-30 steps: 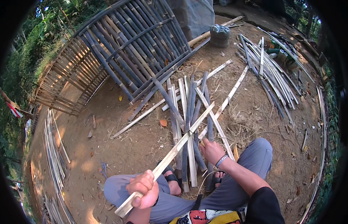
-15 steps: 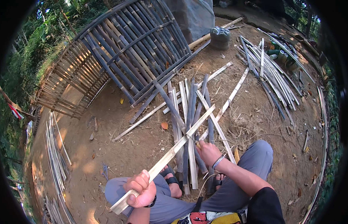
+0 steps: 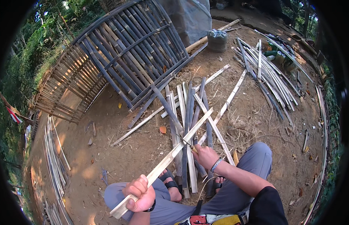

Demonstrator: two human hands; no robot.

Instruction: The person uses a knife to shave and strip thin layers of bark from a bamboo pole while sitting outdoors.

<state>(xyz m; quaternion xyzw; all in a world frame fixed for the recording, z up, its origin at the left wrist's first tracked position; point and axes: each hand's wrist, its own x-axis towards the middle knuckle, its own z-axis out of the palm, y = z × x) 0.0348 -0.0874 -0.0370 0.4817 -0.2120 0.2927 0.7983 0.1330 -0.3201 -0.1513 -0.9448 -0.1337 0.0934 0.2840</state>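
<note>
My left hand (image 3: 140, 194) is closed around the near end of a long pale bamboo strip (image 3: 165, 161), which slants up and away to the right over my lap. My right hand (image 3: 205, 155) grips a knife (image 3: 194, 149) by its light wooden handle. Its thin dark blade lies against the strip near the middle; how deep it sits cannot be made out. Beneath the strip's far half, a bundle of dark and pale bamboo slats (image 3: 186, 120) spreads on the ground between my feet.
A dark bamboo slat panel (image 3: 133, 48) leans at the back left beside a lighter slatted frame (image 3: 71, 80). Piles of bamboo strips lie right (image 3: 270, 75) and left (image 3: 54, 161). A dark plastic container (image 3: 217, 40) stands at the back. Shavings (image 3: 244, 129) litter the soil.
My right hand with the knife has shifted slightly left and nearer along the strip, and the blade shows more. My left hand keeps its hold, almost in place. The view has shifted a little.
</note>
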